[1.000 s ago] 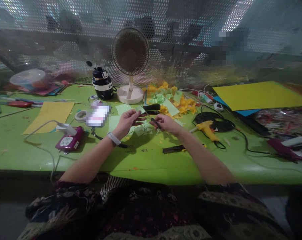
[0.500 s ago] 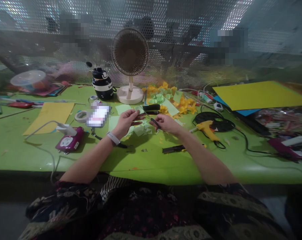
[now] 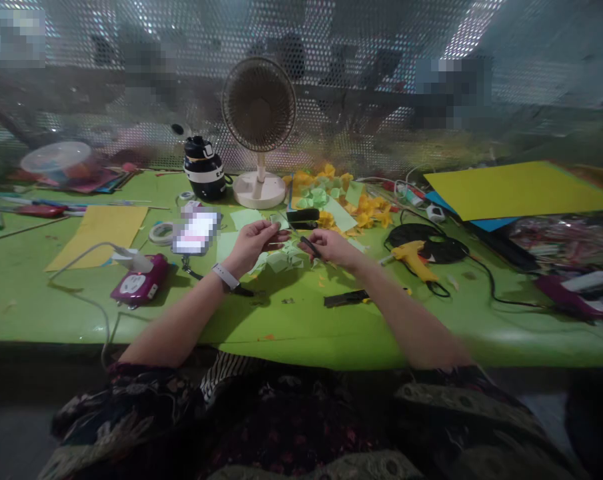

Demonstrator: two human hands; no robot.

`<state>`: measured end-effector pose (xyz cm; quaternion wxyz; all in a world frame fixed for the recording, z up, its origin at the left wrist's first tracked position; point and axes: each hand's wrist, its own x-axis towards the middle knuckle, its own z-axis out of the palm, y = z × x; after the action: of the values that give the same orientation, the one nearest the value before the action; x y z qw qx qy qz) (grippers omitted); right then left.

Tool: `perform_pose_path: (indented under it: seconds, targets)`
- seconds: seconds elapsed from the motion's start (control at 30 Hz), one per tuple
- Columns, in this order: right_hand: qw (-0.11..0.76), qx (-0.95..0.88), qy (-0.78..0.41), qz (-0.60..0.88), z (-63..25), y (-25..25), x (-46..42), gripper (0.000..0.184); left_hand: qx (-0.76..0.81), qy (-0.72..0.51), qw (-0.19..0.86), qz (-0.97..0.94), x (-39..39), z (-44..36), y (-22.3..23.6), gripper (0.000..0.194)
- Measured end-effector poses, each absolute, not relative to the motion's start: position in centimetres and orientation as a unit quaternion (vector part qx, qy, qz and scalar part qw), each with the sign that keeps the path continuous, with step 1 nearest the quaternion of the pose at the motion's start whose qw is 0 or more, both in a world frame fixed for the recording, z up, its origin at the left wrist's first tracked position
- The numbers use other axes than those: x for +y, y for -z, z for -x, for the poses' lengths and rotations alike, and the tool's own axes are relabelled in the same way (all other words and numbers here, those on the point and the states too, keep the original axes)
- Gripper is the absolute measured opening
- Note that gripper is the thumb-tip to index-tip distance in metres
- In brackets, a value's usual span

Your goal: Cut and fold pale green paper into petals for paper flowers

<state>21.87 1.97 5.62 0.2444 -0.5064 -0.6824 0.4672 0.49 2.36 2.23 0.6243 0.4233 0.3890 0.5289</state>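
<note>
My left hand (image 3: 254, 243) pinches a small pale green paper piece (image 3: 280, 219) above the middle of the green table (image 3: 291, 320). My right hand (image 3: 331, 247) is closed round the black handles of scissors (image 3: 308, 245), whose blades point towards that paper piece. Under both hands lies a heap of pale green paper scraps (image 3: 281, 260). A watch with a pale strap sits on my left wrist.
A small desk fan (image 3: 259, 127) and a black jug (image 3: 204, 170) stand behind. Yellow and green paper flowers (image 3: 341, 193), a yellow glue gun (image 3: 415, 259) with black cable, a pink power strip (image 3: 137, 285), tape roll (image 3: 161, 232), yellow sheets (image 3: 516, 190) and pens surround them.
Hardly anything moved; my left hand shifted the paper piece slightly against the scissor blades.
</note>
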Motion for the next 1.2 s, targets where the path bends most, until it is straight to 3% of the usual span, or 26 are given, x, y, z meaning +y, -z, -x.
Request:
perform_pose_path:
  seconds: [1.2]
  targets:
    - [0.252, -0.687, -0.455, 0.507, -21.79, -5.87, 1.96, 0.066, 0.386, -0.548, 0.608, -0.425, 2.72, -0.04, -2.06, 0.032]
